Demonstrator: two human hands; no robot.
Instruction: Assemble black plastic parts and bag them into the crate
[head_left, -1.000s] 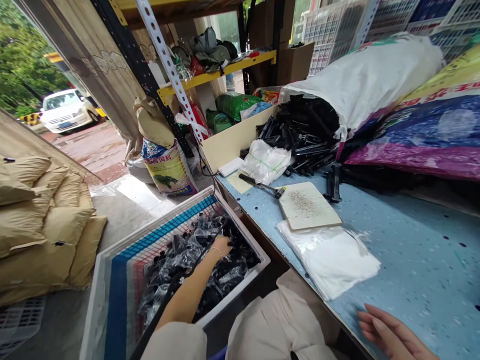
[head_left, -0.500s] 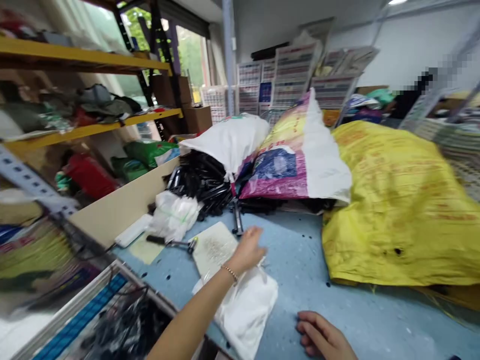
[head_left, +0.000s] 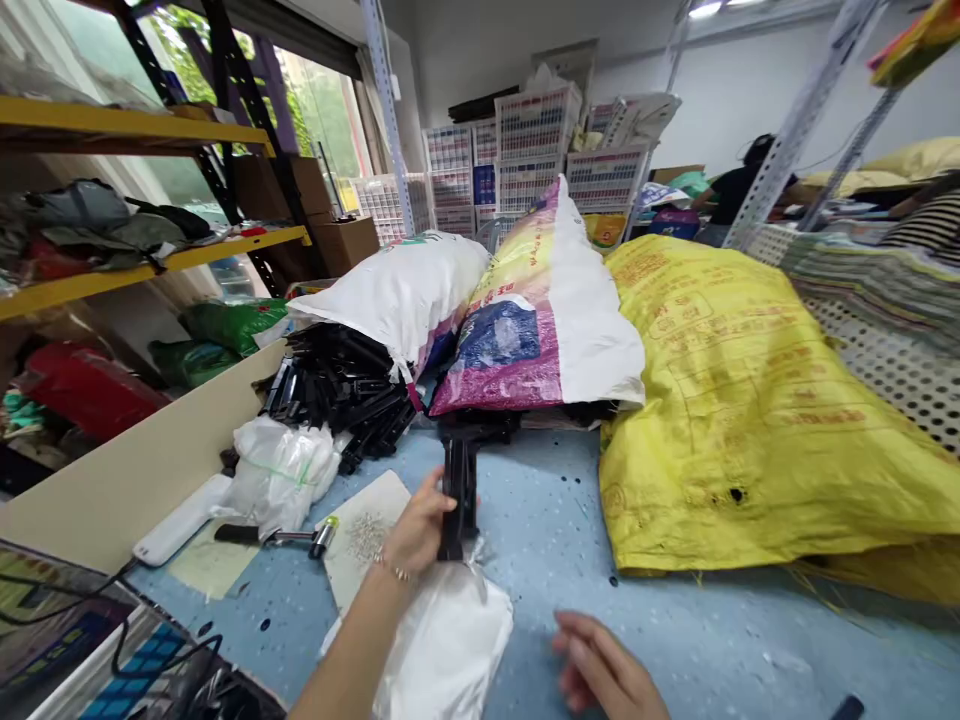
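My left hand (head_left: 420, 530) is closed around a black plastic part (head_left: 456, 497) standing on the blue table (head_left: 675, 620), just in front of a pile of similar black parts (head_left: 337, 390) spilling from a white sack (head_left: 397, 295). A stack of clear plastic bags (head_left: 442, 640) lies under my left wrist. My right hand (head_left: 607, 675) hovers low over the table at the near edge, fingers loosely curled, holding nothing.
A pale board with small bits (head_left: 367, 535), a small hammer (head_left: 277, 537) and a bundle of white bags (head_left: 281, 470) lie at left. A pink-white sack (head_left: 540, 320) and a big yellow sack (head_left: 750, 400) fill the back. Shelving (head_left: 135, 260) stands left; a person (head_left: 739, 185) works far off.
My left hand left the crate of bagged parts at floor level, crossed to the table and closed on a black part. My view swung right and up.
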